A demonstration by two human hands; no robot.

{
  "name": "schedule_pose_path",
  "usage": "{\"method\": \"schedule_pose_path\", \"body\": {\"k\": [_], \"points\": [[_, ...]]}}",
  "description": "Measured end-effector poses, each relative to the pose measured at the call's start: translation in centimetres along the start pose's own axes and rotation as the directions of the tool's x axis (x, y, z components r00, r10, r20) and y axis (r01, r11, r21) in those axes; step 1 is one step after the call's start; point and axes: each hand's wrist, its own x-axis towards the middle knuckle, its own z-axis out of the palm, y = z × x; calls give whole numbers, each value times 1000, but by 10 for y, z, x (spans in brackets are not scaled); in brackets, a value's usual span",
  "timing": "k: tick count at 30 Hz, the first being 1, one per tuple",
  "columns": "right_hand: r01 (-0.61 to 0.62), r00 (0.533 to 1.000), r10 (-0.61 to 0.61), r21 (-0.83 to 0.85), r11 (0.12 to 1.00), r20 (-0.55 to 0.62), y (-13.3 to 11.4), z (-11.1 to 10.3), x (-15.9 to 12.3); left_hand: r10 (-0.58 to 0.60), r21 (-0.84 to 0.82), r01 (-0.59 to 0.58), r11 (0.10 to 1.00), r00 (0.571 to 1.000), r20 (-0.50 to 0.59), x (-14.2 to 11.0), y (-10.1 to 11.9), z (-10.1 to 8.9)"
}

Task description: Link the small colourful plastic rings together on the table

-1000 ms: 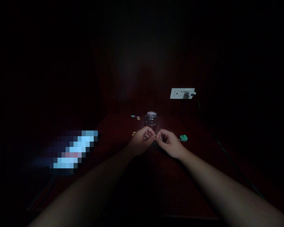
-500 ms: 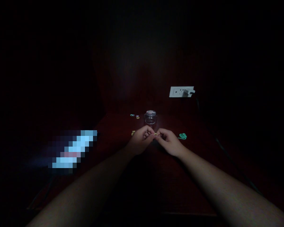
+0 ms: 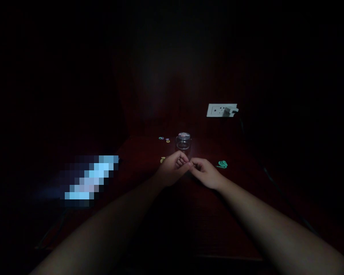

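Note:
My left hand (image 3: 174,168) and my right hand (image 3: 205,172) meet fingertip to fingertip above the dark red table. Both are closed in a pinch, and whatever lies between the fingertips is hidden or too small to make out now. Just behind them stands a clear glass jar (image 3: 183,142) with a patterned lid. A yellow piece (image 3: 162,160), partly covered by my left hand, lies on the table. To the right of my right hand is a small heap of green loop-like pieces (image 3: 223,164).
Small coloured rings (image 3: 167,141) lie at the back, left of the jar. A bright, pixelated screen (image 3: 94,177) is at the left. A white wall socket (image 3: 221,110) holds a plug, and a cable (image 3: 281,193) runs along the right side. Surroundings are very dark.
The yellow bit that showed between my fingertips is no longer visible. My hands stay together and have barely moved; the whole view has shifted slightly.

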Motion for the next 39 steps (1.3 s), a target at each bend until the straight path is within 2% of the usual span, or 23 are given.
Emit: {"method": "schedule_pose_path", "body": {"k": [7,10,14,19,25,32,39], "points": [[13,984,-12,-6,1000,175,1,1,0,15,110,-14,994,1000,-11,1,-8,0],[-11,981,11,-1,1000,193,5,0,0,47,139,-41,989,998,-40,1,-6,0],[-42,984,45,-17,999,171,7,1,0,66,170,-53,984,995,-75,2,-6,-1],[-20,986,22,-15,1000,165,5,2,0,54,162,-41,986,995,-81,3,-7,-1],[-39,999,40,-30,999,32,3,0,0,12,119,-4,993,998,-68,2,-8,-1],[-58,996,55,-43,997,-69,14,2,2,-37,126,42,991,998,-44,-1,-6,-2],[-36,998,38,29,999,-50,13,3,2,-10,119,17,993,998,-58,0,-8,-2]]}}
